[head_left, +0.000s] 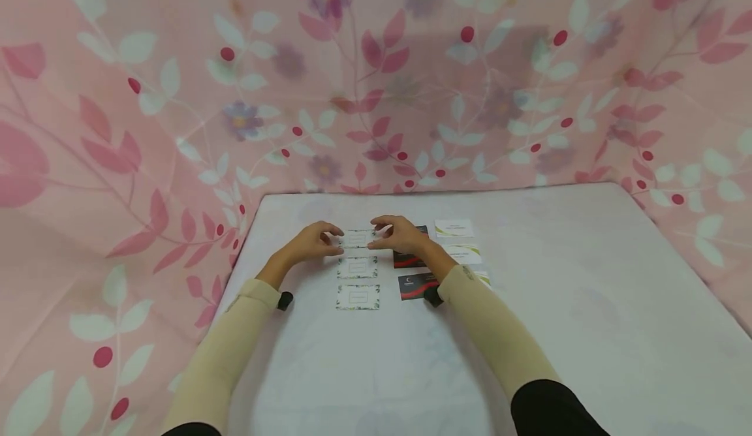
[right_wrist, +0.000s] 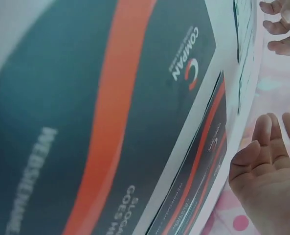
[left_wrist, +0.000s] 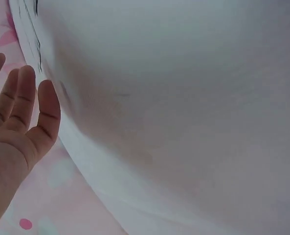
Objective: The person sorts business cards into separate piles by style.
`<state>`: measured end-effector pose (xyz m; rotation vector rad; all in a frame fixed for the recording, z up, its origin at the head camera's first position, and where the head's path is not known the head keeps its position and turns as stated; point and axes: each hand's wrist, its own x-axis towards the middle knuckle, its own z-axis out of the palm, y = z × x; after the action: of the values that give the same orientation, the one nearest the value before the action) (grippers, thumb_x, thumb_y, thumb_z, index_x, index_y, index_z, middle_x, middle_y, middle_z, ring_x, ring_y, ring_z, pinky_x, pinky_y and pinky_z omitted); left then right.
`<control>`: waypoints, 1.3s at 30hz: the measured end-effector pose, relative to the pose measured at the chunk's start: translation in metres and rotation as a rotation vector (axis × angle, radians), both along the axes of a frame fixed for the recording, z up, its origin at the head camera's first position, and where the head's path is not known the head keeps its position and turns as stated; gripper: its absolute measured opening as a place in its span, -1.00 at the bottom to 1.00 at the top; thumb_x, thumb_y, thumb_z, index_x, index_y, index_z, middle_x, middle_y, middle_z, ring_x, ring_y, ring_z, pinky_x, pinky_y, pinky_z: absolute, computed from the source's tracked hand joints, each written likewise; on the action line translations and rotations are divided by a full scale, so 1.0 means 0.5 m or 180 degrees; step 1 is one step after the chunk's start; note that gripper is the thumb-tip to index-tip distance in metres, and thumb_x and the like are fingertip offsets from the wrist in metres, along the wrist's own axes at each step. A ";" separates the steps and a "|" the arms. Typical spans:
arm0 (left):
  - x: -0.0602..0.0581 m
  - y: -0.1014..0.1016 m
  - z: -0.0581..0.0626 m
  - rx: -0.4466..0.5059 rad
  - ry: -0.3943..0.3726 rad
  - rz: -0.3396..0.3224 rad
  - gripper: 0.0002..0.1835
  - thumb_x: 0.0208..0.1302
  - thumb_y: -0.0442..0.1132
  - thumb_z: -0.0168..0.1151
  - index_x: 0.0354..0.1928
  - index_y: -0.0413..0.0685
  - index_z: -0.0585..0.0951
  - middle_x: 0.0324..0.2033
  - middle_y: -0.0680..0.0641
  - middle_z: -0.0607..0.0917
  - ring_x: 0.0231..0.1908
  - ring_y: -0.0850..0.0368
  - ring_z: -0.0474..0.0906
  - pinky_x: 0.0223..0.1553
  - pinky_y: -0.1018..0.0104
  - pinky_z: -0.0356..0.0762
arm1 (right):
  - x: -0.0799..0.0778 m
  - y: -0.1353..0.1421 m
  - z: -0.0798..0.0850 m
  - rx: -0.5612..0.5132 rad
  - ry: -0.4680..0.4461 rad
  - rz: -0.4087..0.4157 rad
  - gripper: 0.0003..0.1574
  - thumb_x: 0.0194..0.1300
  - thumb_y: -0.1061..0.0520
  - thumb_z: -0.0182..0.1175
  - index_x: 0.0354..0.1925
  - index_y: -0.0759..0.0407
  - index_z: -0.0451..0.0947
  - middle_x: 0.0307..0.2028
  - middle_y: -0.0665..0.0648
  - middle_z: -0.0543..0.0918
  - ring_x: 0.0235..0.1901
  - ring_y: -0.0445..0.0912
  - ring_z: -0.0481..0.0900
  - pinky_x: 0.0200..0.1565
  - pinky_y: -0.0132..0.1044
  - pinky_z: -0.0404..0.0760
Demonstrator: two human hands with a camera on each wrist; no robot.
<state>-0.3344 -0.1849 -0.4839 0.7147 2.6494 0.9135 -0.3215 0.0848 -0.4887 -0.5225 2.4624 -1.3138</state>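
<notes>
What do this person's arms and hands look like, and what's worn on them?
The left hand and right hand are bare. A beige sleeve covers each forearm, with black fabric near each elbow. A small black piece sits at each wrist. The right sleeve bears a small darker mark near its wrist end.

Behind the bare left grip (head_left: 310,243) and right grip (head_left: 405,235) come pale beige sleeves (head_left: 499,331), then black cloth (head_left: 552,408) farther back. Small black pieces (head_left: 285,301) sit by the wrists (head_left: 273,273); a darker mark (head_left: 468,272) shows on the right sleeve's cuff (head_left: 451,284).
</notes>
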 end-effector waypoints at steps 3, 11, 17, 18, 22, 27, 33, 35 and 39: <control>0.012 0.005 0.003 0.0018 0.0058 -0.0114 -0.40 -0.03 0.05 0.40 0.06 -0.05 0.54 0.02 -0.11 0.56 -0.12 0.02 0.49 -0.08 0.18 0.42 | 0.008 0.000 0.005 -0.0018 0.0055 -0.0022 -0.10 -0.05 -0.17 0.39 0.24 0.04 0.34 0.10 0.12 0.47 -0.09 -0.07 0.49 -0.13 -0.21 0.51; 0.031 0.011 0.013 -0.0008 0.0159 -0.0157 -0.43 -0.06 -0.02 0.43 0.03 -0.05 0.54 -0.02 -0.07 0.57 -0.14 0.01 0.50 -0.10 0.16 0.43 | 0.031 -0.015 0.009 0.0055 -0.0061 0.0211 -0.13 -0.06 -0.14 0.40 0.21 0.06 0.36 0.10 0.09 0.50 -0.12 -0.09 0.51 -0.13 -0.24 0.51; 0.034 0.016 0.005 0.0444 -0.0512 -0.0171 -0.37 -0.10 -0.01 0.45 0.04 -0.09 0.50 0.00 -0.14 0.52 -0.16 -0.04 0.48 -0.12 0.19 0.42 | 0.043 -0.017 0.004 -0.0010 -0.0008 0.0357 -0.09 -0.11 -0.18 0.42 0.19 0.10 0.38 0.06 0.13 0.52 -0.20 -0.07 0.51 -0.23 -0.28 0.52; 0.036 0.016 0.004 0.0450 -0.0548 -0.0154 -0.37 -0.11 -0.01 0.46 0.04 -0.09 0.50 0.00 -0.14 0.52 -0.18 -0.03 0.48 -0.13 0.20 0.41 | 0.044 -0.017 0.002 -0.0008 0.0006 0.0391 -0.09 -0.11 -0.18 0.42 0.18 0.11 0.38 0.05 0.14 0.53 -0.21 -0.07 0.51 -0.26 -0.28 0.52; 0.046 0.017 -0.007 0.0215 -0.0446 -0.0137 -0.38 -0.14 -0.01 0.48 0.01 -0.03 0.50 -0.06 -0.09 0.52 -0.23 0.04 0.45 -0.15 0.25 0.40 | 0.053 -0.019 -0.002 0.0146 0.0127 0.0433 -0.11 -0.11 -0.18 0.43 0.15 0.13 0.40 0.01 0.15 0.54 -0.23 -0.07 0.49 -0.25 -0.30 0.50; 0.055 0.025 -0.019 0.0008 -0.0178 -0.0175 -0.42 -0.10 -0.06 0.46 0.00 -0.04 0.49 -0.11 -0.09 0.51 -0.23 0.06 0.41 -0.14 0.24 0.35 | 0.064 -0.026 -0.008 0.0591 0.0384 0.0335 -0.17 -0.12 -0.16 0.44 0.09 0.12 0.43 -0.08 0.13 0.55 -0.23 -0.09 0.47 -0.15 -0.25 0.44; 0.057 0.030 -0.028 -0.0379 0.0082 -0.0229 -0.43 -0.11 -0.05 0.47 0.00 0.03 0.48 -0.17 -0.06 0.51 -0.26 0.12 0.39 -0.18 0.29 0.36 | 0.068 -0.053 -0.019 0.1137 0.0659 0.0355 -0.18 -0.12 -0.16 0.44 0.10 0.08 0.42 -0.06 0.07 0.49 -0.20 -0.14 0.43 -0.06 -0.27 0.43; 0.059 0.031 -0.028 -0.0446 0.0067 -0.0237 -0.40 -0.12 -0.05 0.48 0.01 0.05 0.48 -0.18 -0.05 0.51 -0.26 0.12 0.39 -0.18 0.28 0.36 | 0.071 -0.062 -0.019 0.1258 0.0680 0.0381 -0.18 -0.12 -0.14 0.44 0.11 0.08 0.42 -0.06 0.06 0.48 -0.17 -0.14 0.44 -0.03 -0.26 0.44; 0.064 0.034 -0.030 -0.0441 -0.0002 -0.0244 -0.39 -0.13 -0.05 0.48 0.02 0.07 0.48 -0.20 -0.05 0.51 -0.27 0.12 0.39 -0.20 0.26 0.36 | 0.077 -0.070 -0.020 0.1468 0.0667 0.0366 -0.19 -0.12 -0.14 0.45 0.10 0.04 0.43 -0.10 0.02 0.46 -0.17 -0.17 0.44 -0.06 -0.29 0.45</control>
<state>-0.3025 -0.1679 -0.4991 0.7760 2.6337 0.7021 -0.2832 0.0498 -0.4989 -0.6928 2.7349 -0.6392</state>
